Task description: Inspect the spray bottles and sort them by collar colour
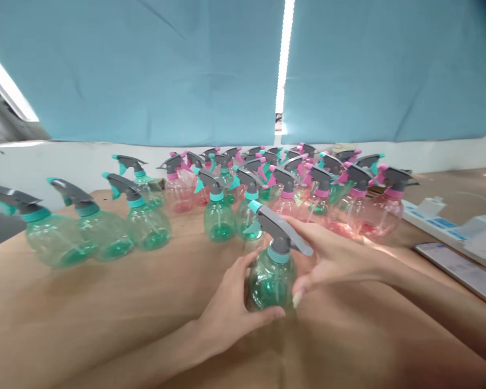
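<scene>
Left hand [227, 305] and right hand [328, 256] are both gripping a green spray bottle [270, 283], some fingers hidden behind it; can't tell if it's touching the brown tabletop [162, 292]. Phone [457, 270] gets cut off at right. Back-row bottles [225, 177] overlap too much to count. White wall [81, 167], blue sheeting [166, 70] beyond.

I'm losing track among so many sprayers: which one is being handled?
The front-most green spray bottle: the left hand grasps it and the right hand curls at its side. The other bottles stand farther back or off left.
</scene>
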Demonstrator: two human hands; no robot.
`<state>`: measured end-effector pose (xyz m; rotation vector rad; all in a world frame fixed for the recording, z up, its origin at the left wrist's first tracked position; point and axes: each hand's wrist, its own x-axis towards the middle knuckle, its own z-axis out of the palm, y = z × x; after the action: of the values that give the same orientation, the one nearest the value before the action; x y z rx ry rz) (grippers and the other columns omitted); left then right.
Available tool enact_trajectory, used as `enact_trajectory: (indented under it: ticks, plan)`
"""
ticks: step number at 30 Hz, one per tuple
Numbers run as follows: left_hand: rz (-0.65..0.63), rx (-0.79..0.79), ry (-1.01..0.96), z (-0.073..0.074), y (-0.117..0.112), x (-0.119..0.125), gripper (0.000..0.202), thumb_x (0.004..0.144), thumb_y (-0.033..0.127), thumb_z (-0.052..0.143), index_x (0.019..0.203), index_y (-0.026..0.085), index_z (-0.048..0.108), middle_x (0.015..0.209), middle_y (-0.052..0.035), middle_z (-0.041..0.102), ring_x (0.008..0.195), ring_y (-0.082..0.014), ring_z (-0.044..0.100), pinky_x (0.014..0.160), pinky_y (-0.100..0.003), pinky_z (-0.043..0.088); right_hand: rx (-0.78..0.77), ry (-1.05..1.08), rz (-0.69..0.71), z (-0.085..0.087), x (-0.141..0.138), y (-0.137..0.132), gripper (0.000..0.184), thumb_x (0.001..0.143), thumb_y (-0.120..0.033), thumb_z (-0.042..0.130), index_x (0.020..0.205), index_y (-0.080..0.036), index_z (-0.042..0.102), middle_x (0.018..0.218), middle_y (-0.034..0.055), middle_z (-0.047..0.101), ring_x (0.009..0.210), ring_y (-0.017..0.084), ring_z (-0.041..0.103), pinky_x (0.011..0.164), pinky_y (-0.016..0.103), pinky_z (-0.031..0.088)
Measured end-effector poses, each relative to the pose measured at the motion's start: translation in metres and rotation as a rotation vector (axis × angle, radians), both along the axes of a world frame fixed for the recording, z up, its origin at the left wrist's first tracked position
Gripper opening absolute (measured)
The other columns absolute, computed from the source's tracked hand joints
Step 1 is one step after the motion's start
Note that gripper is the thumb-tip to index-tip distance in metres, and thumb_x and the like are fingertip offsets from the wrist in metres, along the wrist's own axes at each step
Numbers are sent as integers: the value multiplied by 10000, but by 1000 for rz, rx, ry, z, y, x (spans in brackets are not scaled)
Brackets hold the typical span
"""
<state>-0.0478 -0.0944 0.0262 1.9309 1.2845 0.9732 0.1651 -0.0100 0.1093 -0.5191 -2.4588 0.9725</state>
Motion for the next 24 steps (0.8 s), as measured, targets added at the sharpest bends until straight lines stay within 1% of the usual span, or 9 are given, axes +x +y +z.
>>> enact_trajectory:
  ticks: [1,3,5,7,9,13,16,19,24]
  plan:
    - [-17,-2,8,-1,3,5,828,730,401,805,1395,284,326,1399,-85,479,1255,-318,484,1007,-494,430,-23,23,-12,-5,1,0,881,640,-331,828,1399,-273,385,1216,59,616,1055,240,616,806,337,547]
    - [-70,13,35,0,11,14,869,707,419,816,1406,290,317,1383,-88,489,1236,-333,497,992,-506,440,-61,73,-42,-11,2,0,726,653,-360,811,1291,-230,490,964,29,666,810,198,645,603,284,539]
    - [-134,59,70,3,18,22,910,692,450,822,1428,306,305,1406,-84,462,1256,-350,469,1009,-526,415,-86,118,-85,-11,3,-1,613,701,-388,764,1249,-248,529,870,19,679,692,185,633,540,289,522]
    - [-179,91,110,7,25,28,891,684,464,821,1420,313,342,1410,-73,457,1274,-359,442,1022,-537,394,-102,153,-142,-7,5,-2,553,760,-398,702,1276,-308,526,988,38,705,711,201,662,588,331,552]
    - [-188,87,140,9,32,32,845,682,465,815,1395,302,393,1370,-73,495,1257,-370,452,999,-550,406,-124,168,-197,-1,6,-3,500,806,-381,652,1288,-341,528,1169,43,673,818,222,693,666,361,578]
    - [-183,63,159,6,42,33,865,670,479,806,1401,293,382,1334,-80,520,1208,-383,487,944,-551,433,-137,242,-193,2,4,-1,366,848,-322,611,1213,-313,598,1294,21,611,1087,245,635,890,404,544]
    - [-175,61,258,2,45,26,887,662,515,806,1402,290,372,1313,-87,532,1175,-364,504,940,-523,426,-180,278,-200,-2,1,4,279,857,-280,606,1132,-310,643,1243,8,637,1110,234,621,915,376,533]
    - [-169,100,449,-1,46,14,781,716,530,761,1366,255,427,1299,-102,539,1162,-350,501,927,-495,426,-210,236,-220,-9,1,11,214,884,-272,577,1071,-317,669,1070,0,706,1035,218,655,876,351,545]
    - [-121,151,632,-3,42,-9,628,848,500,625,1366,193,447,1386,-144,482,1246,-351,441,984,-509,381,-118,200,-287,-19,7,17,221,895,-308,540,1071,-335,673,914,17,735,921,243,687,749,356,569]
